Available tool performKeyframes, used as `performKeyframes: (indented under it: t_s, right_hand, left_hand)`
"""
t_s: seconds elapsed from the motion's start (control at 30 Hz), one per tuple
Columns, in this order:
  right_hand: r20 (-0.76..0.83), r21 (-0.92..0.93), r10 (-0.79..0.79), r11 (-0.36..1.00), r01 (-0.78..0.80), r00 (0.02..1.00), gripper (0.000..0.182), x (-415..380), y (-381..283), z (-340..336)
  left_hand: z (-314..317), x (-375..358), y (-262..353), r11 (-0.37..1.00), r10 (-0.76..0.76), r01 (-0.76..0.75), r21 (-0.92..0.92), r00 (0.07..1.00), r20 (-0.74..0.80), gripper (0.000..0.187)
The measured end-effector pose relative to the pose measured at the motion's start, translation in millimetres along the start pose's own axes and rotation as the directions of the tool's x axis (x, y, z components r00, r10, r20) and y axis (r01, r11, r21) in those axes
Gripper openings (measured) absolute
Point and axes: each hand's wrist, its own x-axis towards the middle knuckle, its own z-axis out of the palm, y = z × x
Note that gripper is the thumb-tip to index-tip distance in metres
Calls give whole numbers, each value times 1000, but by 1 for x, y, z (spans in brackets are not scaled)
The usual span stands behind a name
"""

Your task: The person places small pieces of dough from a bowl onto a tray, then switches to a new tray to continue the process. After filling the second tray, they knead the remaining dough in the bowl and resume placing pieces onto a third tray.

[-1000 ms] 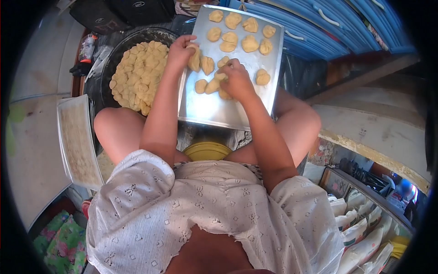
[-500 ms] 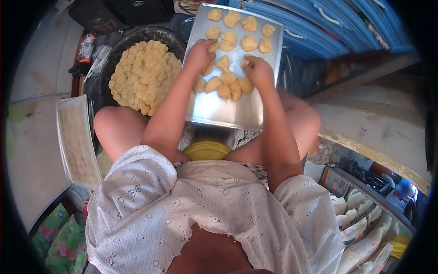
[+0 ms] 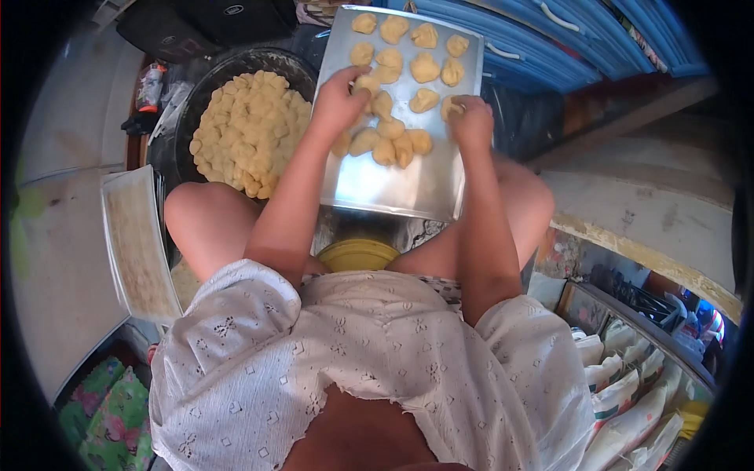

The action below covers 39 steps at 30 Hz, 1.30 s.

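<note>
Nearest to me is the seated person's white patterned shirt (image 3: 369,345), with bare knees spread wide on both sides and a round yellow thing (image 3: 357,253) low between the thighs. Just beyond that lies the metal tray (image 3: 385,188), its near part bare and shining (quite a glare on it, too). The left hand (image 3: 339,102) is over the tray's left side, its grip closed, thumb and fingers pinching the left lump (image 3: 365,83) of dough. The right hand (image 3: 472,122) is at the tray's right side, and its grip is closed as well, fingertips on the right lump (image 3: 449,107), which is partly hidden. Between the hands sits a loose cluster (image 3: 390,141) of dough lumps, several touching, with 1 separate lump (image 3: 424,100) a little nearer the right hand. To the left of the tray, a big black basin (image 3: 185,153) holds a great heap of dough (image 3: 251,129) (far more than the tray carries). Farther up the tray come 2 rows of lumps, the back row (image 3: 394,29) showing 4, spaced apart. Past the tray stand blue drawers (image 3: 518,39) with pale handles, and beyond the basin, black boxes (image 3: 169,33).
</note>
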Motion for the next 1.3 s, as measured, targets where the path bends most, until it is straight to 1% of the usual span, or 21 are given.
performKeyframes:
  t_s: [0.07, 0.1, 0.17, 0.2, 0.27, 0.3, 0.4, 0.43, 0.5, 0.57, 0.63, 0.7, 0.77, 0.9, 0.97, 1.03, 1.1, 1.13, 1.2, 1.27, 1.3]
  right_hand:
    - [-105, -146, -219, 968, 203, 970, 34, -5, -25, -1]
    - [-104, -145, -217, 969, 201, 971, 34, -7, -37, 4]
    - [64, -329, -129, 933, 143, 990, 38, -10, -53, 12]
    - [122, -328, -161, 925, 192, 980, 40, -11, -51, 16]
    - [124, -287, -254, 916, 280, 959, 41, -10, -38, 26]
    - [126, -251, -341, 897, 363, 931, 42, -10, -38, 27]
    - [88, -296, -361, 880, 370, 929, 41, -14, -37, 30]
    - [89, -297, -362, 880, 371, 928, 41, -14, -49, 24]
    - [140, -125, -311, 936, 328, 940, 37, -16, -77, 17]
    - [192, -72, -331, 934, 350, 924, 34, -19, -91, 27]
    - [302, 74, -273, 962, 264, 913, 32, -19, -91, 50]
    - [237, 107, -286, 957, 268, 928, 29, -17, -92, 61]
    - [147, 195, -193, 967, 163, 970, 27, -20, -95, 66]
    - [175, 141, -185, 977, 161, 967, 27, -25, -97, 48]
    - [313, -38, -68, 996, 83, 947, 28, -35, -95, 25]
    - [364, -68, -90, 990, 123, 927, 28, -47, -82, 22]
    - [415, -87, -123, 981, 175, 901, 29, -53, -77, 16]
    - [475, -81, -117, 981, 176, 872, 29, -54, -77, 11]
    - [535, -63, -123, 981, 185, 836, 30, -56, -78, 7]
    - [505, -28, 2, 1000, 14, 863, 28, -57, -79, 4]
    - [504, -26, 3, 1000, 12, 864, 28, -58, -81, 5]
  left_hand:
    - [1, -8, 7, 994, -83, 93, -54, 981, 177, 37]
    - [4, -9, 5, 994, -84, 95, -53, 980, 178, 37]
    - [10, -10, -2, 996, -51, 63, -70, 986, 157, 31]
    - [10, -9, -4, 996, -50, 62, -68, 986, 157, 31]
    - [6, -8, -8, 977, -214, 207, 55, 959, 188, 21]
    - [3, -9, -13, 976, -218, 211, 59, 958, 184, 21]
    - [-8, -9, -20, 973, -208, 202, 113, 977, 46, 25]
    - [-13, -9, -16, 951, -223, 218, 221, 975, 1, 29]
    - [-20, -9, -14, 916, -235, 236, 324, 971, -41, 33]
    - [-22, -9, -17, 799, -273, 232, 554, 962, -9, 41]
    - [-17, -8, -25, 798, -286, 211, 564, 957, 46, 43]
    - [-13, -1, -27, 796, -295, 190, 575, 951, 94, 45]
    - [-7, 3, -25, 788, -189, 162, 594, 982, -16, 45]
    - [-12, 7, -11, 744, -120, 117, 658, 992, -41, 43]
    - [-27, 2, -12, 779, -136, 107, 618, 991, 1, 45]
    - [-34, -8, -5, 812, -153, 98, 575, 987, 47, 46]
    - [-41, -23, 4, 751, -500, 233, 617, 812, 302, 49]
    - [-41, -34, -5, 781, -414, 99, 617, 822, 392, 50]
    - [-39, -51, -16, 780, -375, 94, 619, 861, 342, 49]
    - [-39, -54, -27, 776, -346, 94, 624, 891, 296, 47]
    - [-40, -52, -27, 775, -345, 92, 626, 891, 296, 47]
